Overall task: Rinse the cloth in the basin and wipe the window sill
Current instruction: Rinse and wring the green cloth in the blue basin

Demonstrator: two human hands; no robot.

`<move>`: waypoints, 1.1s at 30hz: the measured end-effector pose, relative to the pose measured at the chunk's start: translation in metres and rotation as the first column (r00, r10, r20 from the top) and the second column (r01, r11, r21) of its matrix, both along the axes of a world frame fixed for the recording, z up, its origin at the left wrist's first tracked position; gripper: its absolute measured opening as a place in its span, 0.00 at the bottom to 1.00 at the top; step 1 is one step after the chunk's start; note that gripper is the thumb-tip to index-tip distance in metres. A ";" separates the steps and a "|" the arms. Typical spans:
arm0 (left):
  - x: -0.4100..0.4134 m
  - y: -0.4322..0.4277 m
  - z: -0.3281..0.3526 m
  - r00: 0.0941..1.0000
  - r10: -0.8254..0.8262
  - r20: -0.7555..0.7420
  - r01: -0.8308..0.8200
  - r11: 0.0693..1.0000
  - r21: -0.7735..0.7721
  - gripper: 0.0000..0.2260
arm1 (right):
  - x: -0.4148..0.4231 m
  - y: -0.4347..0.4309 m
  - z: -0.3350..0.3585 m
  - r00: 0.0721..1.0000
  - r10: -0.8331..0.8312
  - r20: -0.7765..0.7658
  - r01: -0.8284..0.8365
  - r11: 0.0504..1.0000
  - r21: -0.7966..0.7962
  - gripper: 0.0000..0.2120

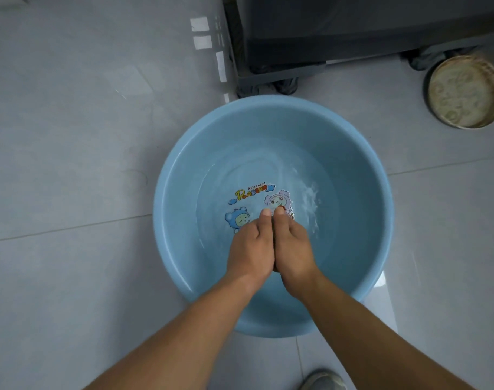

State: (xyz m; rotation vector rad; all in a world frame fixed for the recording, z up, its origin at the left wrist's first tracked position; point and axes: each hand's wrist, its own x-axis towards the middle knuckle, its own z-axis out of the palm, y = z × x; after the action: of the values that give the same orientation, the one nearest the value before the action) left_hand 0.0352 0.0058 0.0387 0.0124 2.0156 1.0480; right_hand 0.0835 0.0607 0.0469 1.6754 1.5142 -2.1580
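Note:
A round light-blue plastic basin (171,175) stands on the tiled floor, holding shallow water (310,198) that ripples on its right side over cartoon bear stickers on the bottom. My left hand (250,249) and my right hand (292,246) are pressed palm to palm low inside the basin, thumbs side by side, fingers closed. Only a thin dark sliver of the cloth (276,269) shows between the palms; the rest is hidden. No window sill is in view.
A dark grey appliance on a low base (282,52) stands just behind the basin. A round, worn beige dish (465,91) lies on the floor at the upper right. The toe of a shoe (324,381) shows at the bottom edge. Pale floor tiles surround the basin.

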 end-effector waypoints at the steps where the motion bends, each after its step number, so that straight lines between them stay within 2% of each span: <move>1: -0.001 0.001 0.000 1.000 0.004 -0.006 -0.004 1.000 -0.009 0.26 | -0.001 0.002 0.000 1.000 0.009 0.001 -0.009 1.000 0.005 0.24; 6: -0.004 0.005 0.003 0.999 0.037 0.013 -0.037 0.999 0.010 0.20 | -0.006 0.008 0.004 1.000 0.004 0.015 -0.004 1.000 -0.014 0.19; 11: -0.005 0.002 0.007 0.973 0.138 0.184 -0.151 0.987 0.057 0.19 | -0.006 0.017 0.017 1.000 0.013 -0.015 -0.015 0.995 -0.098 0.20; 17: -0.008 -0.001 0.010 0.988 0.038 0.152 -0.038 0.999 0.001 0.21 | -0.002 0.019 0.016 0.996 0.085 0.025 -0.084 0.995 -0.054 0.22; 23: -0.003 0.009 0.010 0.998 0.034 0.048 -0.034 0.999 0.005 0.22 | -0.008 0.016 0.007 0.996 0.075 0.057 -0.074 0.997 -0.023 0.23; 28: -0.007 0.007 0.005 0.997 0.034 0.076 -0.035 0.999 0.014 0.23 | -0.009 0.015 0.000 0.998 0.029 0.049 -0.027 0.999 -0.029 0.20; 33: -0.002 0.003 0.025 0.968 0.124 0.217 -0.129 0.992 0.008 0.21 | -0.003 0.009 0.023 0.999 0.000 0.037 0.002 0.998 -0.062 0.22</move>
State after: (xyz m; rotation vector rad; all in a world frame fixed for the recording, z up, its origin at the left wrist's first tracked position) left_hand 0.0330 0.0087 0.0636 -0.2124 1.8263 1.1015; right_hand 0.0807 0.0701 0.0695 1.6875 1.4228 -2.1383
